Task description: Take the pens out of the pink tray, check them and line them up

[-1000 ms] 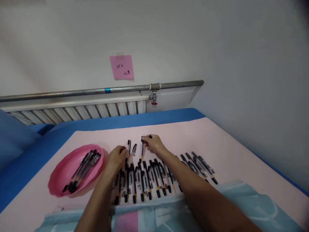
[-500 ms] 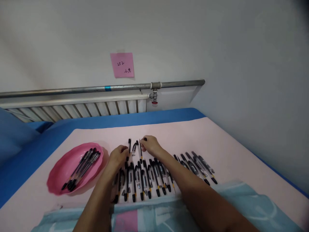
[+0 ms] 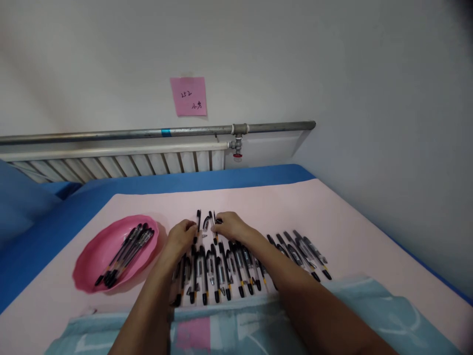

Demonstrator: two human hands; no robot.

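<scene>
A row of several black-capped clear pens [image 3: 221, 273] lies on the pink sheet [image 3: 351, 217] in front of me. My left hand [image 3: 182, 236] is closed on the lower end of one pen [image 3: 198, 223] that points away from me. My right hand [image 3: 228, 227] is closed, its fingertips pinching a small black pen part [image 3: 218, 221] right beside a loose black cap [image 3: 206, 224] and another pen's tip [image 3: 211, 217]. Both hands rest just beyond the pen row.
A pink bowl [image 3: 92, 256] holding several pens [image 3: 125, 254] sits to the left. More pens [image 3: 299, 251] lie at the right. A light blue patterned cloth [image 3: 332, 320] covers the near edge. Behind are blue bedding [image 3: 185, 180], a radiator [image 3: 111, 165], a pipe and a pink note [image 3: 188, 96].
My right hand has drawn left and nearer, lowering the pen it held upright down toward the sheet near my left hand. The left hand has barely shifted.
</scene>
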